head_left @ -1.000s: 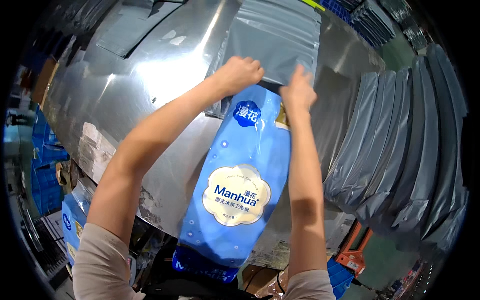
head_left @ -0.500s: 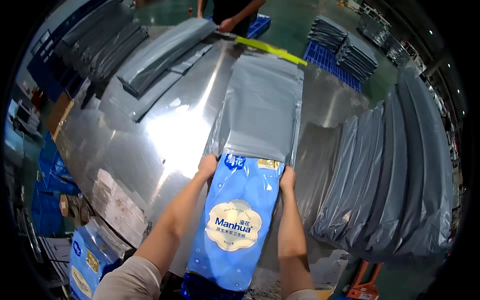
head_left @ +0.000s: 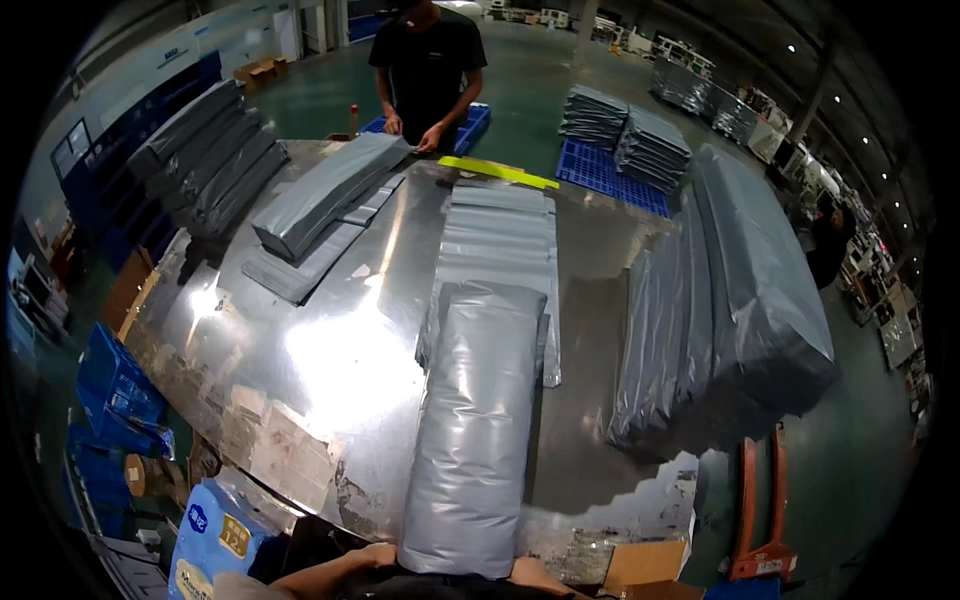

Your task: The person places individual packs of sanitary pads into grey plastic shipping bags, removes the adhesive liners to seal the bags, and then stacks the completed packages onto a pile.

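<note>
Steel table [head_left: 330,360] now bears grey bag [head_left: 478,430], blue pack fully inside; both hands' fingers grip its near end.

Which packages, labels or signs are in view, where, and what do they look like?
Filled grey bag: lengthwise on the steel table, near end by both hands; left hand, right hand.
Flat grey bags: stack beyond it.
Blue pack: lower left below the table edge, white and yellow patches.
Grey bundles: piled at right.
Yellow strip: far edge.
Worn labels: pale patches, near-left tabletop.
</note>
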Tool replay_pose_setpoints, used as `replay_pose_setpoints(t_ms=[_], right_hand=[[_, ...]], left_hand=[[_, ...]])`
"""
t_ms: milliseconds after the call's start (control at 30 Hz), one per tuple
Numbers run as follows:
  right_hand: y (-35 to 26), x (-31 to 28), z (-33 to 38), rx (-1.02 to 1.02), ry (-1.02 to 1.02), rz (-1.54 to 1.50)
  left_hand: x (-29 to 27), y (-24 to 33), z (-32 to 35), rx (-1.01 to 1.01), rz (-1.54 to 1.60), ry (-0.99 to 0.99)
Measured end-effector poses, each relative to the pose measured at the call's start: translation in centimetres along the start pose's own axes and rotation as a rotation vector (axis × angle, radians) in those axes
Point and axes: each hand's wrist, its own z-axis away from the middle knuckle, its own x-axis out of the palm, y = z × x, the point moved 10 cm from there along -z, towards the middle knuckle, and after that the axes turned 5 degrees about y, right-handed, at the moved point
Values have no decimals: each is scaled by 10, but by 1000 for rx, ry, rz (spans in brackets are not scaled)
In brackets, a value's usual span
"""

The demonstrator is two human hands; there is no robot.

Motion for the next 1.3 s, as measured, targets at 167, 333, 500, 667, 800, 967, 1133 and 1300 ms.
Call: replay_pose_setpoints(t_ms=[167, 333, 500, 667, 800, 967, 1133, 1300], right_hand=[[-84, -52, -1, -254, 433, -634], [-111, -120, -29, -178, 510, -549], [4, -64, 11, 346, 587, -265], [-41, -57, 56, 312, 907, -250], [-129, -35, 5, -206, 975, -286], [-144, -62, -62, -105, 762, 111], [-106, -73, -59, 42, 798, -166], [-52, -54, -19, 302, 669, -93]], left_hand=[[-30, 43, -57, -112, 520, 155], [-32, 35, -85, -218, 771, 159], [1, -95, -21, -419, -247, 27], [-6, -139, 37, -587, 126, 123], [8, -119, 24, -502, 106, 89], [-10, -107, 30, -435, -31, 127], [-11, -101, 23, -435, -40, 148], [-8, -139, 35, -428, -50, 137]])
